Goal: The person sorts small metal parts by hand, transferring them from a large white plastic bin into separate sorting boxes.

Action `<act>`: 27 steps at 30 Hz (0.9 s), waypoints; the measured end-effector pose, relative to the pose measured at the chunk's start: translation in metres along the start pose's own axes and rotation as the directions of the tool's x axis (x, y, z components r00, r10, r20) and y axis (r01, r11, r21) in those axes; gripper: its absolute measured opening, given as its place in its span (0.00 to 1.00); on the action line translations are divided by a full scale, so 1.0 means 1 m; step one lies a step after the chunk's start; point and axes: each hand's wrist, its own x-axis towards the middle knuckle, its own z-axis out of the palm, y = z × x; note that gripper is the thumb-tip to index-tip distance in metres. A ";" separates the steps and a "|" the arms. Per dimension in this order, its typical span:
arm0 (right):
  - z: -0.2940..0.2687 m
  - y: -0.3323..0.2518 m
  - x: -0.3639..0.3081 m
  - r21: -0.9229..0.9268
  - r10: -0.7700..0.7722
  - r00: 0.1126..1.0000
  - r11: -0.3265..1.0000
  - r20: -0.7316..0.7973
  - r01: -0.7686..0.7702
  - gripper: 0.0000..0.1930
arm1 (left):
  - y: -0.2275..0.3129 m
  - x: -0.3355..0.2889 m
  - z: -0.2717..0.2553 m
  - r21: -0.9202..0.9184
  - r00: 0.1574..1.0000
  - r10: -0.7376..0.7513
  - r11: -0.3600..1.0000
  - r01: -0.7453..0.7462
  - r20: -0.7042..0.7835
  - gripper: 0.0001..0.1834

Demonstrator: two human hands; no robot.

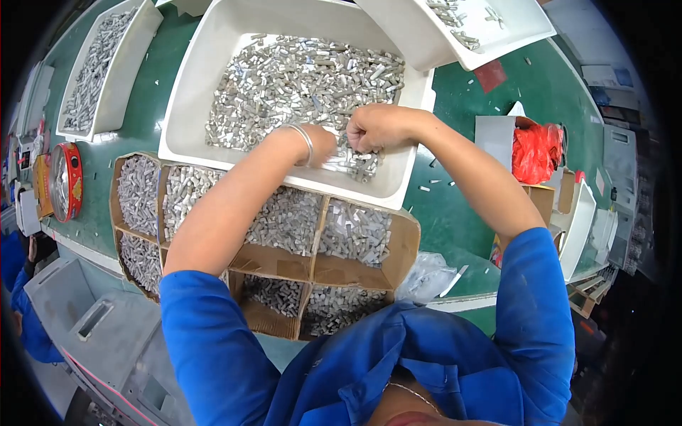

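Note:
A large white plastic bin (186, 92) holds a thick layer of small grey and white cylindrical pieces (305, 78). Both my hands are inside it, close together at its near side. My left hand (321, 145), with a bangle at the wrist, is low over the pieces; its fingers are smeared by motion. Just right of it, my right hand (371, 129) has its fingers curled and pressed together, and whatever they hold is hidden. Between the bin and my body sits a divided cardboard box (277, 264), its compartments filled with similar pieces sorted by shade, partly covered by my left forearm.
A long white tray (117, 92) of grey pieces stands at the left, and another white bin (490, 50) overlaps the far right corner. A red round tin (65, 182), a red plastic bag (536, 153) and a clear bag (425, 277) lie on the green table (455, 213).

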 end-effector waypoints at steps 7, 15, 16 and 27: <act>0.029 -0.020 0.018 -0.429 -0.065 0.992 0.897 0.109 0.106 0.14 | -0.028 -0.046 -0.026 -0.607 0.972 -0.231 0.769 0.201 0.029 0.03; 0.024 -0.026 0.019 -0.538 0.053 0.987 0.842 0.154 0.039 0.13 | -0.040 -0.045 -0.022 -0.767 0.965 -0.247 0.634 0.095 -0.085 0.08; 0.021 -0.024 0.017 -0.539 0.052 0.986 0.841 0.157 0.041 0.13 | -0.041 -0.045 -0.021 -0.769 0.965 -0.248 0.632 0.095 -0.084 0.08; -0.005 0.004 0.013 0.468 -0.019 0.953 0.868 -0.303 0.166 0.06 | -0.023 -0.035 -0.010 -0.335 0.987 -0.136 0.937 0.101 -0.083 0.08</act>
